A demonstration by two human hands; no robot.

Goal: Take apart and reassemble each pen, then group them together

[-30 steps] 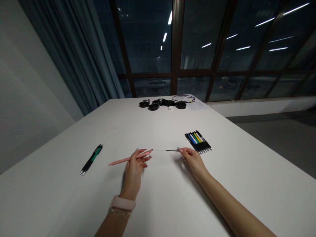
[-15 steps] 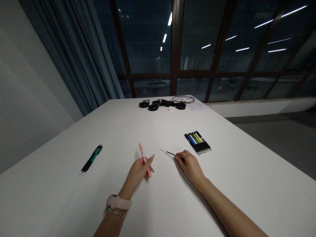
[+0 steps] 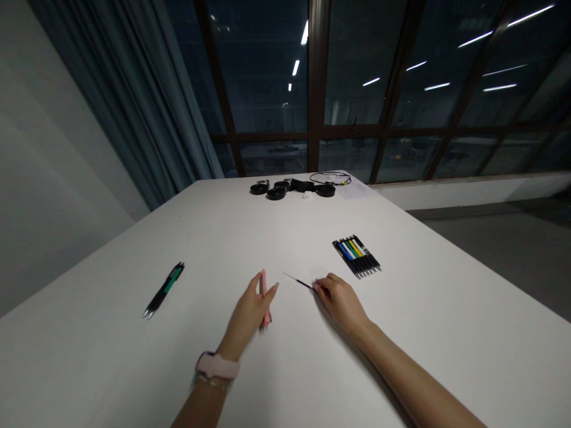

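Note:
My left hand [image 3: 248, 305] is closed around a pink pen [image 3: 267, 316], with the thumb along its near side; the fingers partly cover it. My right hand [image 3: 342, 302] pinches a thin pen refill [image 3: 304, 284] by one end. The refill is dark near the fingers and pale at its far tip, which points left toward the pink pen without touching it. Beyond my right hand, a neat row of pens [image 3: 357, 257] with blue, white, green and yellow barrels and black grips lies side by side.
Two black and green pens [image 3: 164, 290] lie together at the left of the white table [image 3: 214, 232]. At its far end are black round rolls [image 3: 276, 194], a coiled black cable [image 3: 331, 178] and a sheet of paper [image 3: 357, 190]. A blue curtain [image 3: 147, 101] and windows stand behind.
The pink pen has turned more upright in my left hand and its top end has come nearer. In my right hand, the refill has shifted slightly left and down.

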